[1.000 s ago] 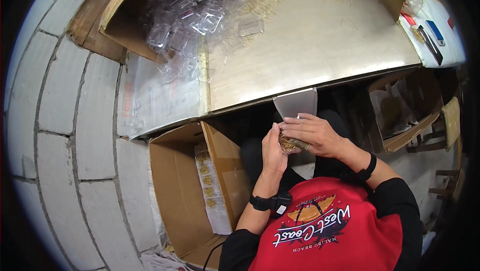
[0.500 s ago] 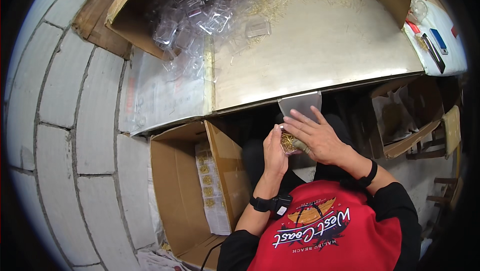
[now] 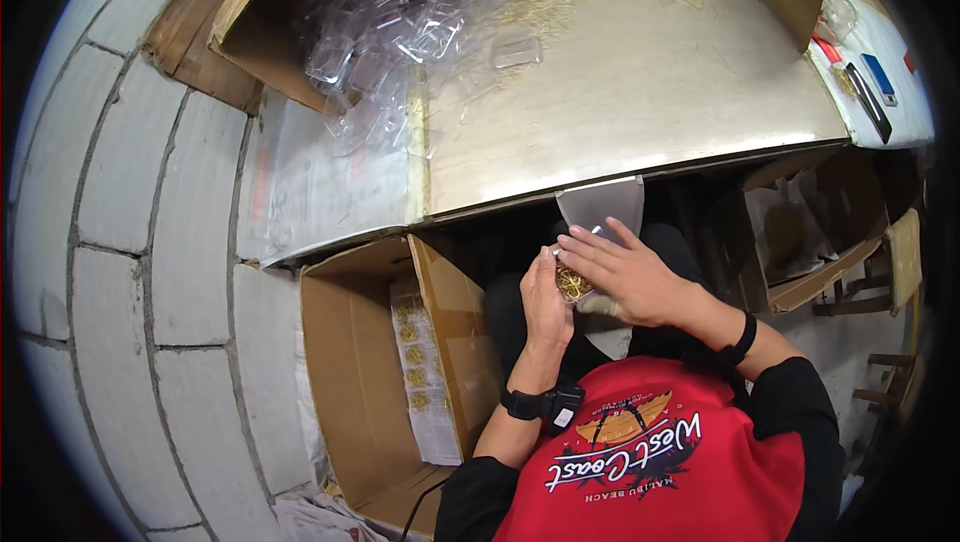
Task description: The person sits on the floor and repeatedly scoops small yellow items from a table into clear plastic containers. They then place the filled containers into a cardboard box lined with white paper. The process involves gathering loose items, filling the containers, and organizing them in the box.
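A small clear plastic box [image 3: 573, 284] full of thin gold-coloured wire pieces is between my hands, over my lap. My left hand [image 3: 546, 304] is closed around the box's left side, its fingers pointing up. Across the box's upper right lies my right hand [image 3: 632, 280], fingers stretched out and nearly flat. Its thumb, low at the box's edge, seems to have a pale covering. My palm and fingers hide part of the box, so I cannot tell whether a lid is on it. Just beyond my hands, a translucent plate-like piece [image 3: 603, 204] juts from under the table edge.
Many clear plastic boxes [image 3: 400, 32] spill from a cardboard box onto the table [image 3: 640, 112], where gold pieces lie scattered at the back. An open carton [image 3: 360, 382] at my left holds a row of filled boxes. Another carton [image 3: 800, 232] stands under the table, right.
My right hand has shifted slightly left and its fingers have drawn closer together over the box. The box has tilted a little, showing more gold pieces. My left hand has moved slightly left.
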A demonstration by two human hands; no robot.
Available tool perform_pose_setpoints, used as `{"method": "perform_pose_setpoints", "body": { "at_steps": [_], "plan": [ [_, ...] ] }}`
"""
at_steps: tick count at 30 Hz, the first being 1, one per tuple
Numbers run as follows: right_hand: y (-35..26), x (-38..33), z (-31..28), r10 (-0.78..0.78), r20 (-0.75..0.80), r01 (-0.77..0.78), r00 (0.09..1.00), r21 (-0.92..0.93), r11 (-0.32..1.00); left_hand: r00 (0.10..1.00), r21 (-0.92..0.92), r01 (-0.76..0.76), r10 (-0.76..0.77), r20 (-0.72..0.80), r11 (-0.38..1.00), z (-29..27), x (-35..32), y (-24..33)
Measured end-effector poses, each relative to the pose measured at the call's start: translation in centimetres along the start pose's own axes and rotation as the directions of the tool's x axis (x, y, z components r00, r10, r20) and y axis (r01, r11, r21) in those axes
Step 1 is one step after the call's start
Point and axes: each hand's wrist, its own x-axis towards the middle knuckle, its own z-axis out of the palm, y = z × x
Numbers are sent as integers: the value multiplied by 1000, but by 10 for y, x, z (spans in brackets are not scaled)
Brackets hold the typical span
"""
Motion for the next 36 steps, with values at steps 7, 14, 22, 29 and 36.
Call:
{"method": "perform_pose_setpoints", "body": {
  "at_steps": [7, 14, 22, 29, 36],
  "plan": [
    [-5, 1, -1, -37, -15, 35, 999, -102, 994, 999, 41, -47, 47, 11, 998, 10, 2, 10],
    [-1, -3, 1, -32, -57, 30, 998, -31, 999, 998, 42, -40, 38, 42, 998, 9, 2, 10],
    [15, -14, -17, 243, -256, -122, 936, 411, 903, 982, 25, 53, -56, 179, 998, 16, -10, 25],
    [6, -6, 7, 326, -173, -200, 929, 506, 839, 997, 54, -19, 15, 74, 998, 25, -10, 10],
    [7, -14, -2, 386, -15, -220, 922, 801, 557, 995, 87, 98, -98, 0, 991, 13, -5, 9]
  ]
}}
